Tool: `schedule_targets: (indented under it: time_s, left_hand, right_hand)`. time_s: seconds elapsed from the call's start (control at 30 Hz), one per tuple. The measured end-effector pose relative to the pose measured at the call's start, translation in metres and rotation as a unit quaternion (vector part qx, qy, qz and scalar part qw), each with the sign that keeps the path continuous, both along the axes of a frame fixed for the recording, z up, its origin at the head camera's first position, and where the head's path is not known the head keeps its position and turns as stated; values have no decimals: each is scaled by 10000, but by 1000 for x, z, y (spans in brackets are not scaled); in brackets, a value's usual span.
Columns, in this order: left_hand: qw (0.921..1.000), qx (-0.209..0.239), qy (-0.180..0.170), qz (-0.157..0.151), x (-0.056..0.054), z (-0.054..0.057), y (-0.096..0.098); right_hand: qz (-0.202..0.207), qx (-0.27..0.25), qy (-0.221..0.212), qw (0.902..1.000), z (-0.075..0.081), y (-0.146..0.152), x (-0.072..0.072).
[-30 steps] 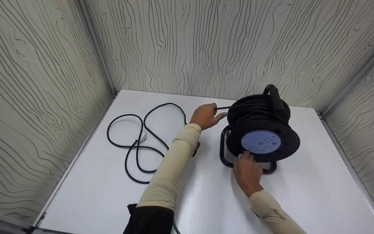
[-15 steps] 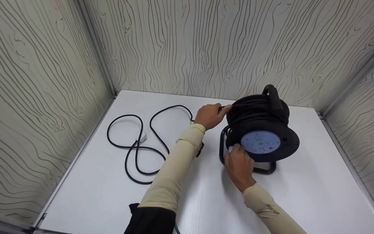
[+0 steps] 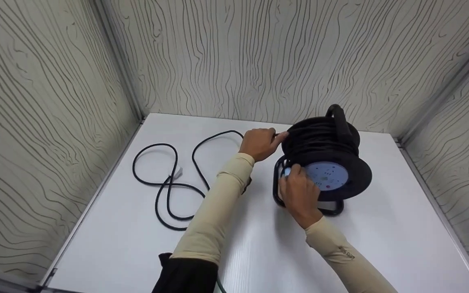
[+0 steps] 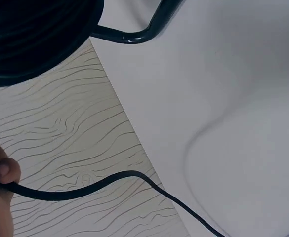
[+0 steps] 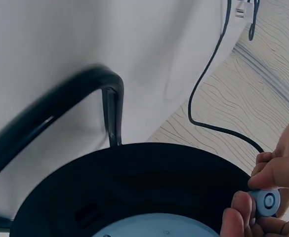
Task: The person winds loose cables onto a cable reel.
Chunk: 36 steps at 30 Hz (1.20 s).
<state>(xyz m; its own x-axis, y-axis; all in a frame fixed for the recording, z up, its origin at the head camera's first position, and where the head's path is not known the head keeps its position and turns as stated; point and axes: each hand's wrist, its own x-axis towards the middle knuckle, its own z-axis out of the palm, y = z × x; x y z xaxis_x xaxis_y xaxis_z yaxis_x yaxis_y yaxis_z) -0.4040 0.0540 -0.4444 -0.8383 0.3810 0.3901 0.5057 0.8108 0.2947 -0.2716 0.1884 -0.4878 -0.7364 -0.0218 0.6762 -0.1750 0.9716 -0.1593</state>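
Observation:
A black cable reel (image 3: 356,181) with a pale blue socket face (image 3: 328,176) stands on its tube frame at the table's right half. Dark cable is wound thickly on its drum (image 3: 316,136). My left hand (image 3: 259,144) grips the cable (image 4: 80,194) just left of the drum, fingers curled round it in the left wrist view. My right hand (image 3: 299,195) pinches the light blue crank knob (image 5: 268,201) at the left side of the reel's front disc. Most of the knob is hidden by my fingers in the head view.
The loose cable (image 3: 155,144) lies in loops on the white table (image 3: 108,244) at left, beside a pale plug (image 3: 177,173). A black carry handle (image 3: 340,124) tops the reel. Wood-patterned panels (image 3: 234,61) close in the back and sides.
My right hand has moved up and left with the crank knob, and the reel's face has turned clockwise. The loose cable's upper loop has shifted right, toward the reel.

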Motion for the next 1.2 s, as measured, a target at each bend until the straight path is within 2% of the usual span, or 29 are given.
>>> schedule_targets:
  time_s: [0.3,0.57,0.7,0.97,1.2]
  left_hand:
    - [9989,-290,335,-139,-2,0,4]
    - [9965,-250,760,-257,-1,7,13]
    - [9962,-221,796,-274,-1,9,17]
    - [9952,-330,891,-246,-1,7,12]
    - [9924,-499,1104,-217,-4,-1,1]
  right_hand:
    - [6,-396,94,9992,26,9,2]
    - [-113,-454,531,9975,48,27,5]
    - [-151,-478,605,9969,53,35,7]
    - [-297,-598,692,9954,58,44,7]
    - [-387,-1078,667,9912,65,58,9]
